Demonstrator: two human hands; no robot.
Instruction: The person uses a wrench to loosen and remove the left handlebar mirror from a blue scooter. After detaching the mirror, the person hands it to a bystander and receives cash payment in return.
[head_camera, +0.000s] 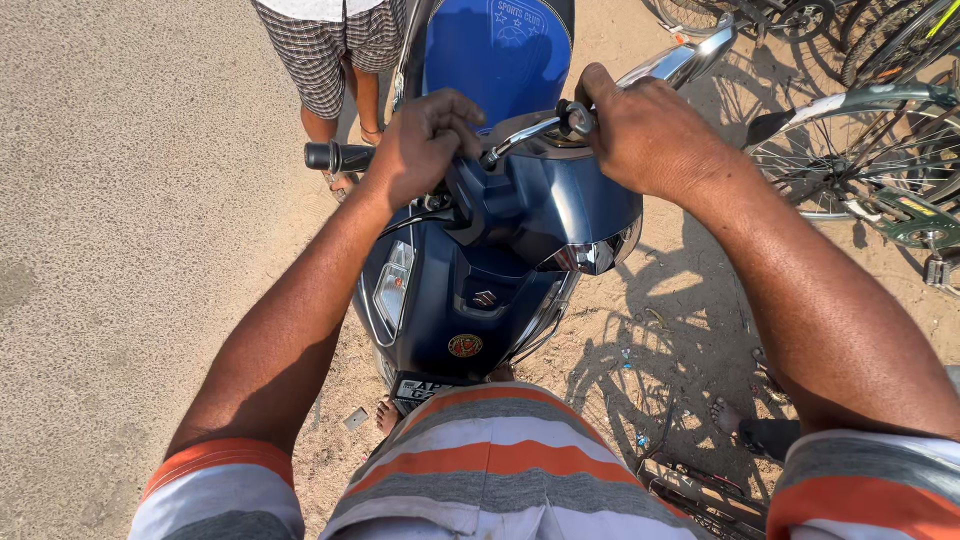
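1. The dark blue scooter front is shiny, smooth plastic.
2. The thin silver brake lever above it is bright, polished metal.
3. The black handlebar grip at its left end looks like dull rubber.
4. The blue seat cover behind it looks smooth.
5. The sandy ground around the scooter is rough and grainy.
6. The orange, grey and white striped shirt below it is soft cloth.

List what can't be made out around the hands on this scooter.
Head view:
- Right handlebar grip: covered by the right hand.
- Left hand fingertips: curled out of sight behind the handlebar.
- Number plate: partly hidden by the shirt.
- Bystander: cut off by the top edge.
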